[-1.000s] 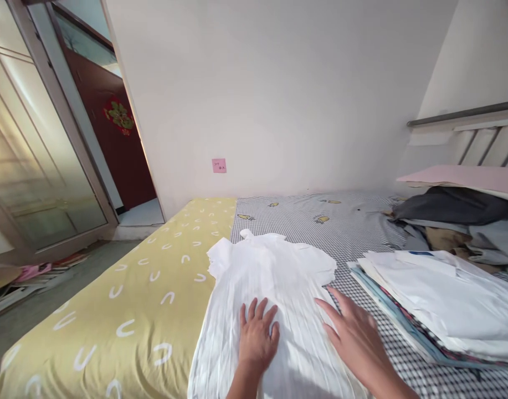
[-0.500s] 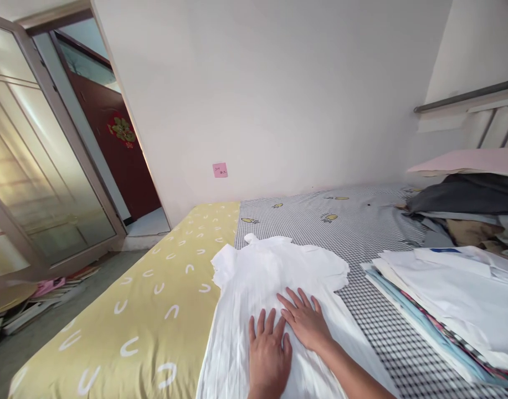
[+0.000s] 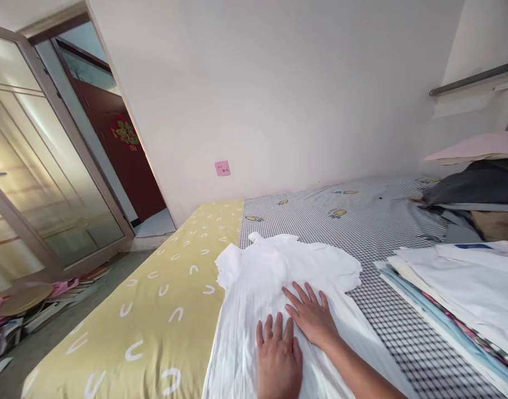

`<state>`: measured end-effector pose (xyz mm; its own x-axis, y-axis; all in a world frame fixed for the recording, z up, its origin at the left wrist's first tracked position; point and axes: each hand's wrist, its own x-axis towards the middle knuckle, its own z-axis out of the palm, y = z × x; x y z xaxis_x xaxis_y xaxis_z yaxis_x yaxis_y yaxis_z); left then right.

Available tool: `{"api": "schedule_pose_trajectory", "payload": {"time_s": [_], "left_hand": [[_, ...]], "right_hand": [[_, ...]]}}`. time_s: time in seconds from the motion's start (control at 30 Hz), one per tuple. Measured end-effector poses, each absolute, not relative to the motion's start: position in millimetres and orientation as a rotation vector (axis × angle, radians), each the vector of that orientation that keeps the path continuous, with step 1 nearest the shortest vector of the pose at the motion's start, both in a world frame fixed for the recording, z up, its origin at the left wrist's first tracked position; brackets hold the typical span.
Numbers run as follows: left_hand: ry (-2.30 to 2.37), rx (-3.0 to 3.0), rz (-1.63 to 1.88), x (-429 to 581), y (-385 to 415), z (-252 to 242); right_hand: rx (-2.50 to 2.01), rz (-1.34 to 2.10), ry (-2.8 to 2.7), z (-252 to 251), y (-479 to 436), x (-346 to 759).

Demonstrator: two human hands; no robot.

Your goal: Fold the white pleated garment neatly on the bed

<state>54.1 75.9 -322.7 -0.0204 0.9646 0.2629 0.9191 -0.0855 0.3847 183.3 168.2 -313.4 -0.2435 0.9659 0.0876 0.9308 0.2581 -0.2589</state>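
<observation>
Smoothing step, it seems: left hand [image 3: 279, 361] and right hand [image 3: 314, 317] press flat, fingers spread, side by side on white dress [image 3: 274, 260]; remaining creases call for outward strokes.

No legible text — pink wall note [image 3: 222, 168] scribble too small

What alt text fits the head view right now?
A person's left hand and right hand lie flat, side by side, on a white pleated garment. It is spread on a bed across the seam between a yellow sheet and a checked sheet. A stack of folded clothes sits to the right, and a glass door stands at far left.
</observation>
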Motion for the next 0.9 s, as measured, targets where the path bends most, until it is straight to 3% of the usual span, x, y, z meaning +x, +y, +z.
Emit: {"api": "schedule_pose_trajectory", "payload": {"time_s": [0.37, 0.53, 0.9], "left_hand": [[2.142, 2.184, 0.851, 56.7, 108.9, -304.3], [1.764, 2.351, 0.543, 65.6, 161.2, -296.4], [1.846, 2.243, 0.241, 61.0, 265.3, -292.8]], "right_hand": [[-1.774, 0.258, -2.283, -316.9, 167.2, 185.0], [-1.781, 0.299, -2.332, -321.6, 170.6, 186.7], [-1.708, 0.123, -2.205, -352.0, 175.8, 188.6]]}}
